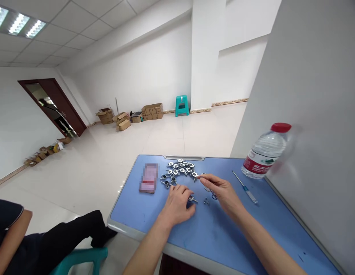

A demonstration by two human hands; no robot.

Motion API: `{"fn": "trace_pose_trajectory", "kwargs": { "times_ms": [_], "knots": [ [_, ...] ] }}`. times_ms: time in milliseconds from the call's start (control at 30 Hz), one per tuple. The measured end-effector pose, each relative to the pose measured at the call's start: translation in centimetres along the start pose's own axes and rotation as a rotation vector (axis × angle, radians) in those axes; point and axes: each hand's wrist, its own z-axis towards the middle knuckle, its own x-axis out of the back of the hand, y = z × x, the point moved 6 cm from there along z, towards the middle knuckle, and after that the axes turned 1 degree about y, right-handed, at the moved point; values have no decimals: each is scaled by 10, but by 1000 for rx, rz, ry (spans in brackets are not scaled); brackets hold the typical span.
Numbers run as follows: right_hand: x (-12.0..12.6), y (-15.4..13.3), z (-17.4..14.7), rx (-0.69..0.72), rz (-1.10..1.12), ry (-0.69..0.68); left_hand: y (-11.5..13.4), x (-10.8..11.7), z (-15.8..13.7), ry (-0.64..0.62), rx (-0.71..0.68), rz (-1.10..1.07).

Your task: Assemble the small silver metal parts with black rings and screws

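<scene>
My left hand (179, 202) rests on the blue table with its fingers curled over a small silver metal part (191, 198), whose thin end sticks out towards the right. My right hand (220, 189) is raised slightly, thumb and forefinger pinched together beside the pile; whatever is between the fingertips is too small to make out. Several similar silver metal parts (181, 170) lie heaped beyond my hands, and some at the near left show round black centres (166, 183). Between my hands lie several tiny screw-like pieces (206, 201). A dark ring-shaped piece (214, 196) shows partly under my right hand.
A blue-handled screwdriver (247, 193) lies at the right, near a large red-capped water bottle (266, 152) by the wall. A blurred pink item (149, 178) lies at the table's left. Another person's leg (71, 233) is beside the table. Cardboard boxes (152, 111) and a teal stool (182, 105) stand farther off.
</scene>
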Motion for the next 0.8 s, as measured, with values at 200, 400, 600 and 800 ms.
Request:
{"fn": "trace_pose_trajectory", "kwargs": {
  "times_ms": [200, 400, 600, 800],
  "knots": [
    [-5, 1, -4, -15, -5, -20, -6, -8, 2, -21, 57, -16],
    [-2, 8, -4, -104, 71, 8, -9, -10, 3, 1, 100, -138],
    [7, 9, 0, -85, 109, 73, -11, -7, 4, 18, 143, -178],
    [-3, -5, -5, 120, -190, 11, -16, -8, 7, -2, 157, -160]
  ]
}}
